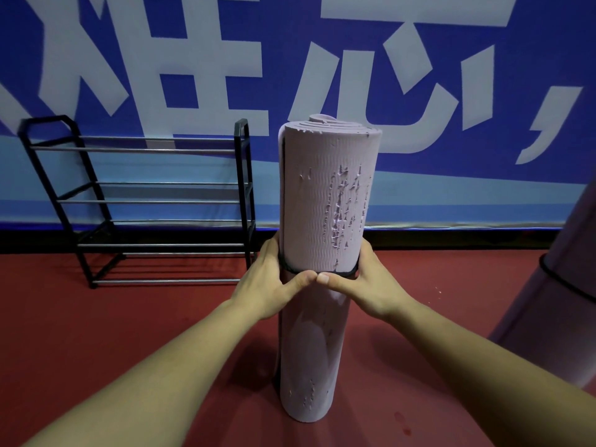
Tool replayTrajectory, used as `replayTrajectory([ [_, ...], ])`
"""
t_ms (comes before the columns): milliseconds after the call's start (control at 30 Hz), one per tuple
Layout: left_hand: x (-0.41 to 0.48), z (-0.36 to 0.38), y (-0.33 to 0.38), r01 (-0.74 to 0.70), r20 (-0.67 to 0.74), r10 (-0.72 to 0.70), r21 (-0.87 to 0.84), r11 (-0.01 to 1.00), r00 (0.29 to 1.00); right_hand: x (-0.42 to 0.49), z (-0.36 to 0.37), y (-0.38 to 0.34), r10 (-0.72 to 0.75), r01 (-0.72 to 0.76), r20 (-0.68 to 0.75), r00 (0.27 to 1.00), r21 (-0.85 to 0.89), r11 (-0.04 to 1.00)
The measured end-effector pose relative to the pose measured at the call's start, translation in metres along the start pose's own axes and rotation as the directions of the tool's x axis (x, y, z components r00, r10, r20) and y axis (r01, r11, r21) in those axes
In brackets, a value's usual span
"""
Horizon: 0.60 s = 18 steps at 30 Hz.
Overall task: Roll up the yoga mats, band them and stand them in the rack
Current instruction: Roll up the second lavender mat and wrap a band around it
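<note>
Two rolled mats wear bands, neither yet in the black metal rack [145, 201]. Left hand [267, 285] and right hand [374, 287] curl fingers round the upright lilac foam yoga mat [322, 204] at its black elastic band [286, 267], on the red floor [96, 317]; the other lilac roll [571, 275] shows at right.

The only writing I see through the head camera is on a blue banner [522, 59] covering the wall. It carries very large white Chinese characters. The one I can read is 心 [409, 59], its lower left edge hidden behind the top of the rolled mat [325, 195]. A white full-width comma [554, 117] follows it on the right. To its left, a cropped character [167, 91] runs out of the top of the frame, and I cannot name it.
</note>
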State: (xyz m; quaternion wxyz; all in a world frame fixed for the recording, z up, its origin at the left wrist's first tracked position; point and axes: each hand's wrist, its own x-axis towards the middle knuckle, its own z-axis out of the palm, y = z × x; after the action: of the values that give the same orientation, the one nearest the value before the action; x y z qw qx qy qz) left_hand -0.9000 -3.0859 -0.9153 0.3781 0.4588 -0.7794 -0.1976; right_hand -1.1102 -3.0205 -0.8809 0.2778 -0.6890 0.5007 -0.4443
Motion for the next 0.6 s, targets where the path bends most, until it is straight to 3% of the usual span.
replayTrajectory([
  [133,-0.002,0.004,0.002,-0.025,-0.018,0.026,0.026,0.999,1.000,0.002,0.002,0.009,0.006,-0.006,-0.033,0.999,-0.013,1.000],
  [333,-0.005,0.016,0.015,0.083,-0.006,-0.083,0.115,0.990,0.997,0.004,0.007,0.029,0.051,-0.056,-0.068,0.996,-0.074,0.996],
  [600,-0.006,0.023,0.014,0.081,-0.049,-0.078,0.069,0.994,0.996,0.007,0.015,0.037,0.115,-0.125,-0.098,0.988,-0.099,0.987],
])
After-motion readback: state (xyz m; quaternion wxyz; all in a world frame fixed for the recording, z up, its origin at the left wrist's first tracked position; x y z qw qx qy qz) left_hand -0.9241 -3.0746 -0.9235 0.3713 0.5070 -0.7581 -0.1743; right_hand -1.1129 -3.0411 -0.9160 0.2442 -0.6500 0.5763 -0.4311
